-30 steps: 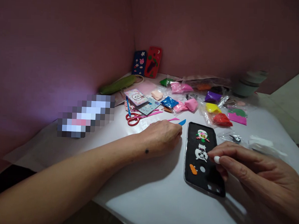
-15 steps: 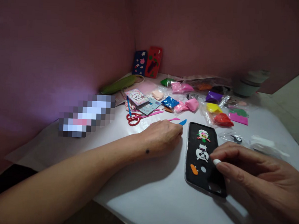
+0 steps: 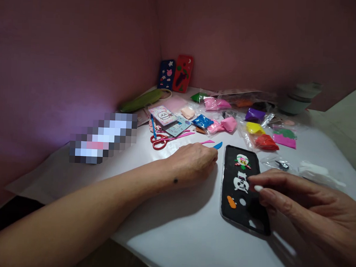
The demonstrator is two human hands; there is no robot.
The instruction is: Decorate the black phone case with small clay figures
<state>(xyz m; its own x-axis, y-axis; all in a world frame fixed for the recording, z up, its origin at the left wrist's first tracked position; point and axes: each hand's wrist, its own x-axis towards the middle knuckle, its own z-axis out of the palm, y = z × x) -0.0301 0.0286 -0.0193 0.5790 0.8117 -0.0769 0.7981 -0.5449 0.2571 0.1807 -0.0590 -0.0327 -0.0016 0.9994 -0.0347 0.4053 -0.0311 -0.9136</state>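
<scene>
A black phone case point(image 3: 242, 207) lies flat on the white table point(image 3: 176, 228), decorated with small clay figures: a pink and green one at the top, a white one in the middle, an orange bit lower down. My right hand point(image 3: 304, 202) rests on the case's right side, and its fingertips pinch a small white piece of clay next to the white figure. My left hand point(image 3: 192, 163) lies curled on the table just left of the case and holds a blue modelling tool point(image 3: 217, 145) whose tip sticks out past the fingers.
Behind the case lie several bags of coloured clay point(image 3: 256, 129), red scissors point(image 3: 160, 140), small printed cards point(image 3: 162, 115) and pink tools. Two decorated phone cases point(image 3: 176, 73) lean against the back wall. A grey container point(image 3: 297, 100) stands at the back right.
My right hand shifted slightly up and left along the case, with the white bit near the white figure. The left hand has stayed still.
</scene>
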